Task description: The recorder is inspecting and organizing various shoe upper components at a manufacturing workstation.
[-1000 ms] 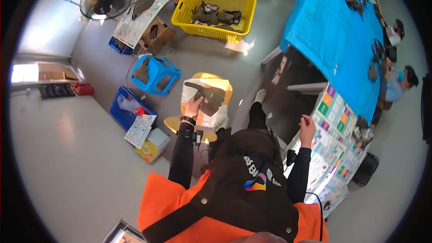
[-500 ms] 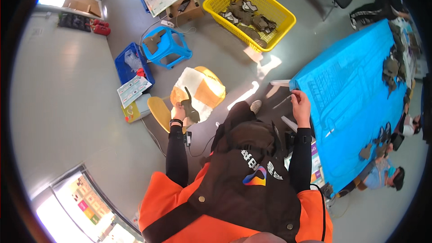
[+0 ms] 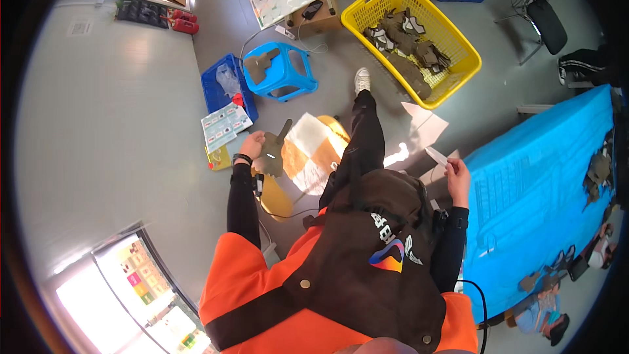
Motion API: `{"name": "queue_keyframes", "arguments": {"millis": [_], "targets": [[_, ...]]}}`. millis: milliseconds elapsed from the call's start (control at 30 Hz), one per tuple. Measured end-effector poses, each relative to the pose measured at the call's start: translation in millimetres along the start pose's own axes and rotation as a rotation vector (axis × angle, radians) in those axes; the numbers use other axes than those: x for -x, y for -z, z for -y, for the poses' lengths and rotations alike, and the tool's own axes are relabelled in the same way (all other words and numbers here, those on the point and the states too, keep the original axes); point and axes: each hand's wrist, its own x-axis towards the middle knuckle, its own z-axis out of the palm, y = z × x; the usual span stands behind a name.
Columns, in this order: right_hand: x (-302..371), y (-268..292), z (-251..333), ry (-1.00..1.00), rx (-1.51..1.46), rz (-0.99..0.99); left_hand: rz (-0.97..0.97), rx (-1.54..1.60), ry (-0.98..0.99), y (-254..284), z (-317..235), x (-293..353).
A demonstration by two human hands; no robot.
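My left hand (image 3: 251, 145) grips the edge of a grey-brown glove-shaped fabric piece (image 3: 271, 159). It has one long narrow tab and a small bright mark, and hangs in front of a chair with a white-and-tan checked cover (image 3: 308, 160). My right hand (image 3: 458, 180) pinches a slim, pale, pointed strip (image 3: 436, 156) beside the blue-covered table's near edge; its exact kind is unclear. A similar grey-brown piece (image 3: 262, 65) lies on the blue plastic stool (image 3: 288, 73).
Ahead stands a yellow basket (image 3: 452, 92) containing dark gloves and pieces. On the right is a table with a blue cover (image 3: 524, 190), with people seated beyond it. A blue crate (image 3: 213, 85), a patterned board (image 3: 262, 10), a black chair (image 3: 547, 26) and floor cables surround the space.
One foot has stepped forward toward the yellow basket, and the whole view has shifted. The fabric piece has turned and now shows its broad face. Both hands keep hold of their things.
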Motion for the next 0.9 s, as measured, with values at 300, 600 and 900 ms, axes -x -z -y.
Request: {"name": "queue_keyframes", "arguments": {"millis": [300,600,900], "targets": [[-125.8,-88.6,12.0,-0.202,-0.078,-0.125,0.253,-0.74,-0.167,101.6,35.6,-279.0],[-225.4,-168.6,-29.6,-0.158,-0.23,-0.204,0.494,-0.72,0.102,98.3,50.5,-443.9],[-182.2,-210.7,-58.1,-0.095,-0.171,-0.428,-0.311,-0.802,-0.445,84.2,109.8,-442.1]]}}
